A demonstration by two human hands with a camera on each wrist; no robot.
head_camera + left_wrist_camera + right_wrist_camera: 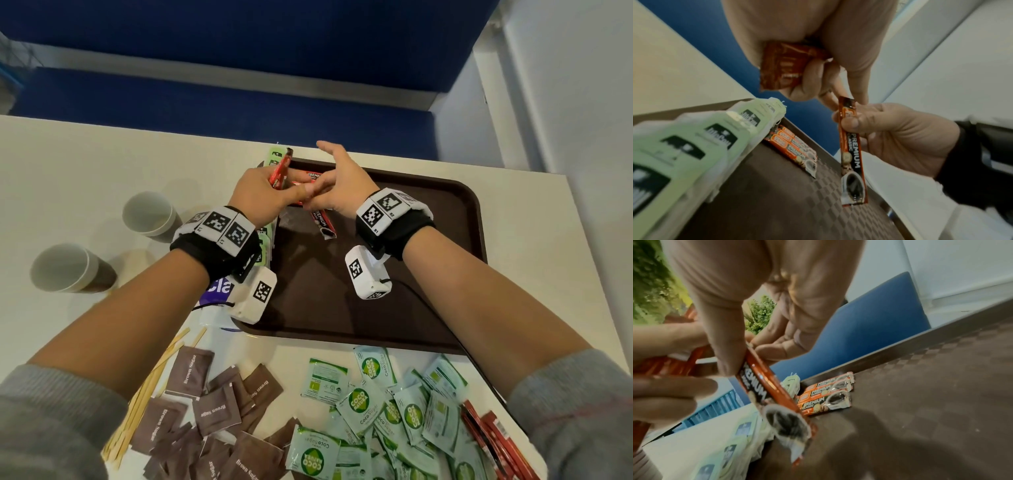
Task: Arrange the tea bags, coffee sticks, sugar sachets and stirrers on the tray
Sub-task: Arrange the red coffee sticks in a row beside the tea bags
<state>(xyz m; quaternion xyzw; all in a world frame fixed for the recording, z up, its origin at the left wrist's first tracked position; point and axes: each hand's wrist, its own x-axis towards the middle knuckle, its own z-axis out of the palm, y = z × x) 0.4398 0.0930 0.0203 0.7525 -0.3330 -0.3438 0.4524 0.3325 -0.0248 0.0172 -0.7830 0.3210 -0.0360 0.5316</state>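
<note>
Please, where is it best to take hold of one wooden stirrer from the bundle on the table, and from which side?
Probably the far end of a stirrer, from above. There the sticks fan apart on bare table, so fingers can pinch one alone; nearer, the bundle is packed and brown sugar sachets crowd its right side.

Brown checker-textured tray (445,212); red-and-black coffee sticks (797,151); pale green tea bags (715,138); brown sugar sachets (212,407)

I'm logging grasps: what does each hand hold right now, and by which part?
Right hand pinches one coffee stick near its top end. Left hand grips a bunch of coffee sticks, fingers wrapped around their middle.
</note>
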